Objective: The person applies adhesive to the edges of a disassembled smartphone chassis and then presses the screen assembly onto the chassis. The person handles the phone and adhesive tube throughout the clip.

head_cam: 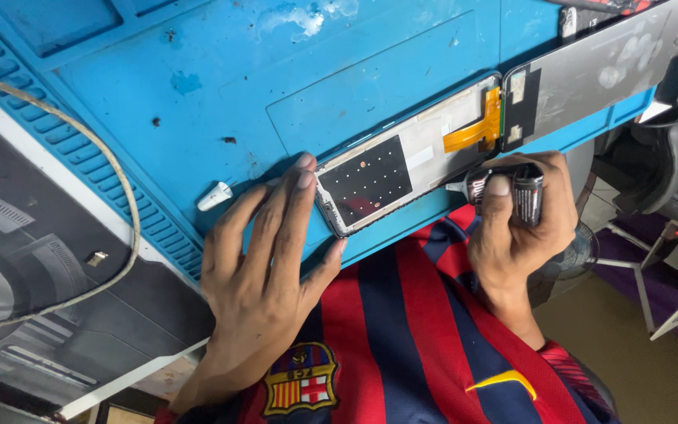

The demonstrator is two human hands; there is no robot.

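Steadying a phone frame [402, 169] at the near edge of the blue worktop [198, 94], the left hand [264, 259] lies open-fingered while the right hand [519, 216], grip clamped on a glue tube [512, 191], touches its nozzle to the frame's edge; the screen [590, 78] lies unattached, the white cap [215, 196] off.

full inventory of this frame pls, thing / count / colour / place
work mat: 1, blue, under everything
phone frame: 1, white and black, mat's near edge
flex cable: 1, orange, at the frame's right end
screen panel: 1, dark grey, top right, joined by the cable
glue tube: 1, black, nozzle at the frame's edge
cap: 1, white, on mat left of the frame
cord: 1, whitish, far left
left hand: steadies the frame's left end
right hand: grips the tube
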